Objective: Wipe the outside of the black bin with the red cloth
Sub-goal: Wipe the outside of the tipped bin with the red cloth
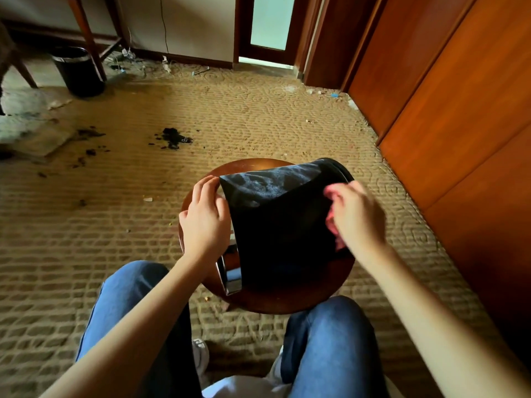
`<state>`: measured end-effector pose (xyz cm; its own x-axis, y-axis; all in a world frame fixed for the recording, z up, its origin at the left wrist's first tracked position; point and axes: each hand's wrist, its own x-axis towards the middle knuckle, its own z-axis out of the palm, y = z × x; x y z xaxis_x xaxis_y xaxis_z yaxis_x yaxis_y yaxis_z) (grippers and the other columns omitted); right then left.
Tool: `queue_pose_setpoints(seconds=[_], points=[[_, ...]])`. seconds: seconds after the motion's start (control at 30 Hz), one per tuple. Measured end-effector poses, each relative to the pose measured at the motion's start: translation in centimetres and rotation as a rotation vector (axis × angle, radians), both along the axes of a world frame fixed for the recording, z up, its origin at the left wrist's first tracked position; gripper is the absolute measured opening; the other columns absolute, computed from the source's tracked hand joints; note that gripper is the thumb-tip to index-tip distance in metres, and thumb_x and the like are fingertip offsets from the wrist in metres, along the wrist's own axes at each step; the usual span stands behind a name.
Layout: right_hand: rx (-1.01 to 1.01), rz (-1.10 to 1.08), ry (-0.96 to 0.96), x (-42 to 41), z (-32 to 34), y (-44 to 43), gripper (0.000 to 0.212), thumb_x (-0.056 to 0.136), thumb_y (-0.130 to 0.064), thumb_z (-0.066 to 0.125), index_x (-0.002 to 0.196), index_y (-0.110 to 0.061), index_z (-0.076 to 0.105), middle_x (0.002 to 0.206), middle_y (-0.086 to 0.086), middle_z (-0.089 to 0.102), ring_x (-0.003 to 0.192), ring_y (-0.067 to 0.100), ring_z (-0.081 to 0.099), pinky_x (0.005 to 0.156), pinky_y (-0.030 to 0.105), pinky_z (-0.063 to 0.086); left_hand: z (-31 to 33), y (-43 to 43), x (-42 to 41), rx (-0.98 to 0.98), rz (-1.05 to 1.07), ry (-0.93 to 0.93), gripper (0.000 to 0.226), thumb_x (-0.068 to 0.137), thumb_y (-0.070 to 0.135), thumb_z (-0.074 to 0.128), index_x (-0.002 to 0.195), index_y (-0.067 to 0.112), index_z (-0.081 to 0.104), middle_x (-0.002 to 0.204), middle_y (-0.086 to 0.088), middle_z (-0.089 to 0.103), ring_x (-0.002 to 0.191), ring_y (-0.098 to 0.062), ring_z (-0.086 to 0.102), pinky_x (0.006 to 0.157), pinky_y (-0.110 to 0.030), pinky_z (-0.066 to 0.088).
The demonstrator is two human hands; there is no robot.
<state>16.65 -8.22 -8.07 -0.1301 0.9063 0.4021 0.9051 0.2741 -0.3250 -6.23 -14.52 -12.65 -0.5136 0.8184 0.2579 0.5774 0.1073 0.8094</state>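
Black bin (281, 225) lies on its side on top of the round wooden stool (287, 300), chrome rim (230, 275) at the stool's near-left edge, other end at its far side. Dusty grey patch on the bin's upper face.

Left hand (205, 218) is over the stool's left side, fingers (207, 185) curled onto the bin's left edge, gripping it.

Right hand (357, 216) is over the stool's right side, fingers bunched round the red cloth (337, 241). The cloth is mostly hidden under the fingers, pressed against the bin's right flank.

Second bin (77, 70) stands well beyond the stool, far left. Dark debris (172, 137) lies on the carpet (115, 211) past the stool.
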Motion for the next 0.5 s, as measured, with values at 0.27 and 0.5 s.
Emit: queue_pose_setpoints(seconds=[0.27,0.5], points=[[0.154,0.343,-0.02,-9.2,-1.4,-6.1,0.027,0.077,-0.009,0.042,0.087,-0.008,0.068,0.083,0.009,0.06,0.065,0.03,0.058,0.047,0.032,0.044,0.2,0.4,0.0,0.061,0.003,-0.066,0.054,0.086,0.031,0.026,0.133,0.014,0.048,0.142,0.003,0.044,0.126,-0.014,0.045,0.102,-0.034,0.036],[0.047,0.172,-0.121,-3.5,0.1,-1.5,0.027,0.087,-0.01,0.05,0.106,-0.019,0.067,0.099,0.007,0.059,0.079,0.032,0.06,0.059,0.029,0.042,0.1,0.4,-0.5,0.073,-0.017,-0.086,0.053,0.087,0.031,0.027,0.134,0.016,0.048,0.143,0.004,0.044,0.125,-0.01,0.045,0.098,-0.022,0.031]])
